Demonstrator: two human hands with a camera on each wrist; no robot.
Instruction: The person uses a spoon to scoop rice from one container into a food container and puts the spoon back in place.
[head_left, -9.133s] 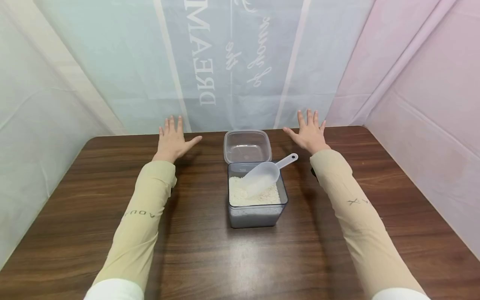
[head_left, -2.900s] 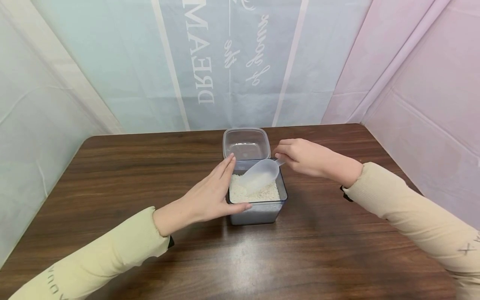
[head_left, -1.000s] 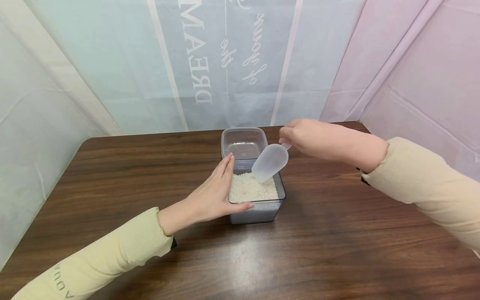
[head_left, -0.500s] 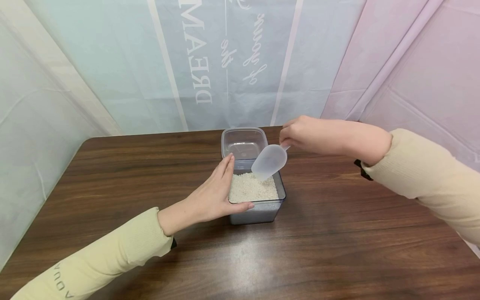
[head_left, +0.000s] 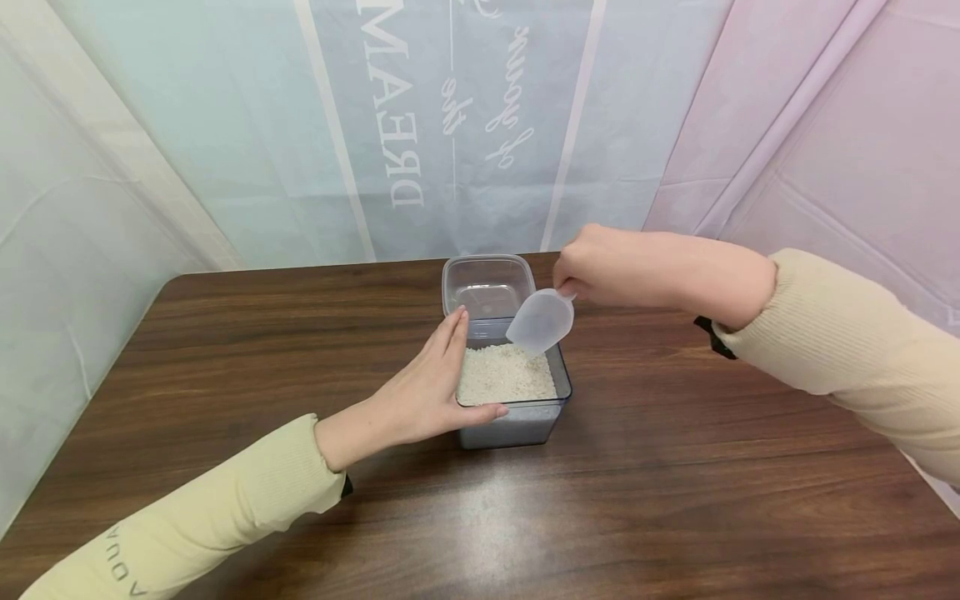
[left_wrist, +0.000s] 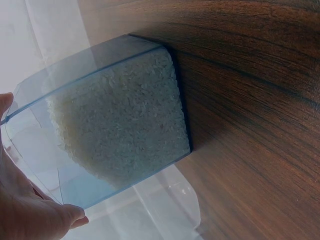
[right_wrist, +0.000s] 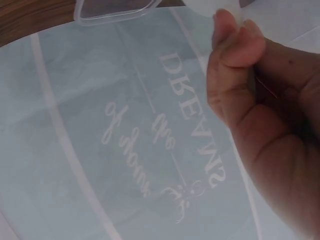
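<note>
One curved plastic scoop point(head_left: 542, 321), grainy rice point(head_left: 506, 375)

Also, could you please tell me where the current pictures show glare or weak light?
Head view: bright, with a pale glare patch on the table in front of the container; left wrist view: dimmer, the left hand shadowed at the edge; right wrist view: also dim, the right hand dark against the paler cloth.

Head view bright; glare on tabletop point(head_left: 491, 521); both wrist views dimmer, right one slightly soft
</note>
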